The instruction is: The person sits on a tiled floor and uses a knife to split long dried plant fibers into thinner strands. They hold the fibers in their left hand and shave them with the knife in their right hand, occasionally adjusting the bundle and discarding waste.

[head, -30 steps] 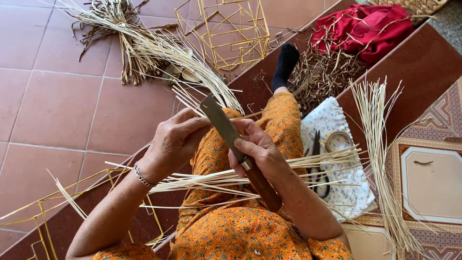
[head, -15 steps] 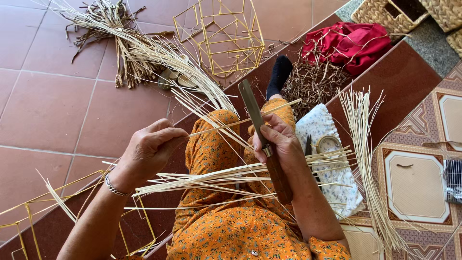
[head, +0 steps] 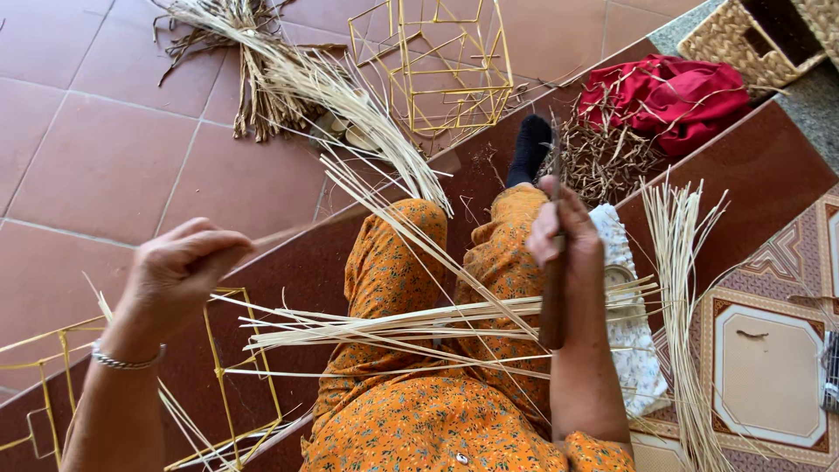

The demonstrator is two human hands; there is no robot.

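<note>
The right hand [head: 564, 232] is clenched round a long dark knife [head: 553, 288] above the lap, the left hand [head: 179, 267] pinches one pale reed strip [head: 288, 232] out to the side, more strips [head: 419, 323] lie across the orange-clad knees, and a red cloth bundle [head: 673, 92] sits beyond.

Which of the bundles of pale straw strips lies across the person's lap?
The flat horizontal bundle across the orange trousers; the others lie on the floor.
</note>
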